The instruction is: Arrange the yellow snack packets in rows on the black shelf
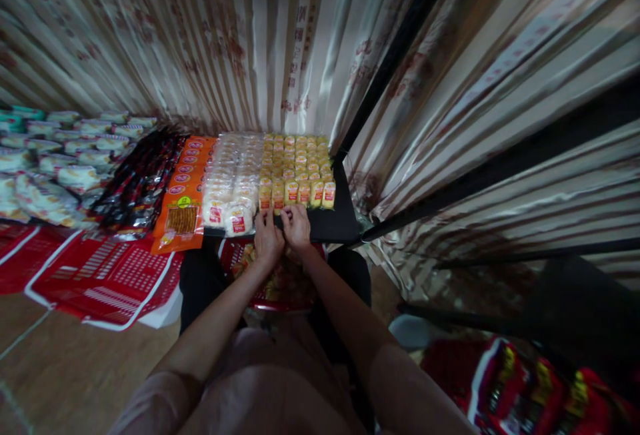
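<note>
Small yellow snack packets with red labels stand in close rows on the right end of a black shelf. My left hand reaches to their front row, with its fingers stretched forward against the leftmost packets. Beside it, my right hand has its fingers curled in at the front of the same row; whatever they pinch is hidden. Below both hands, a red basket between my legs holds many more yellowish packets. Left of the rows lie clear-wrapped white round packs with red labels.
Orange snack bags, dark glossy packets and white-and-green packs continue leftward. Red baskets with white handles stand below at left. A black post and pleated curtain rise behind. Red packages lie at lower right.
</note>
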### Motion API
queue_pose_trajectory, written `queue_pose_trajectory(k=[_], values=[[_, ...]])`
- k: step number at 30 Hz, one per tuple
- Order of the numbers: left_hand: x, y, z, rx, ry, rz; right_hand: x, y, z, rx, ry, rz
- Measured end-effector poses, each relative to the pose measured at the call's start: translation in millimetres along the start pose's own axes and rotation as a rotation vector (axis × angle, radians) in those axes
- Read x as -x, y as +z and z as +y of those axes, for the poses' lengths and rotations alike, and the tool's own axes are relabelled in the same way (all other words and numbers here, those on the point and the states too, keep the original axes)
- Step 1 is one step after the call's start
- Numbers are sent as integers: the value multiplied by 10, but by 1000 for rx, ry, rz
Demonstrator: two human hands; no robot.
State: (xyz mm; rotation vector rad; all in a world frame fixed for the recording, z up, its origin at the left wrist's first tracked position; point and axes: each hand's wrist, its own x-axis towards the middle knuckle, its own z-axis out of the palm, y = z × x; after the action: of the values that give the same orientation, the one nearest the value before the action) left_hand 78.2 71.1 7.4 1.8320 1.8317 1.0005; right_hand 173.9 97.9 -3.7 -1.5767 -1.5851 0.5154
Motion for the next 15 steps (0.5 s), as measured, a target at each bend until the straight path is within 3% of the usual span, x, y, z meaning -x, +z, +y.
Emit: queue_pose_trajectory(k=[4, 7, 9, 11, 15], values=[[270, -47, -120, 14, 117, -103, 371, -87, 7, -6, -18, -9], [510, 15, -265, -3, 96, -241, 667, -82, 95, 20, 32, -141], [640, 109, -377, 29, -18, -321, 792, -19, 197, 87, 131, -270], [731, 225, -494, 123, -236, -398, 854, 86, 317, 135, 274, -425], [806, 437, -735, 231, -558, -446, 893, 339, 520, 129, 391, -532]])
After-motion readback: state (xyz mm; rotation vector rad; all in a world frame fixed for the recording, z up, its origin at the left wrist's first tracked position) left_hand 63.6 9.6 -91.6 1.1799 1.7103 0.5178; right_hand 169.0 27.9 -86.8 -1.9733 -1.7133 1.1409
